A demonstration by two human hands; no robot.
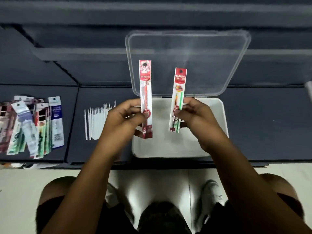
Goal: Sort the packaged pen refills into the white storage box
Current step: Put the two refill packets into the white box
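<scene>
In the head view, the left hand (125, 117) pinches a red packet (145, 85) low down, with the thumb in front and the fingers curled behind. The right hand (195, 115) pinches a red and green packet (179, 92) the same way, near its bottom half. Both packets stand up tall, side by side but apart, with their hole ends at the top, in front of the clear lid (187, 53).

The white storage box (168, 147) sits right under both hands, so each hand is about as near to it as the other. The lid stands open at the back like a wall. The part of the box floor that shows looks bare and white (the hands hide some of it).

I think the next move is to tip the packets flat and lay them down inside. There is room to go down and toward the front, but not back past the lid.

More packets wait in a pile (33, 125) far off to the left on the dark table (261, 124), and a row of thin white sticks (96, 120) lies just beside the left hand
</scene>
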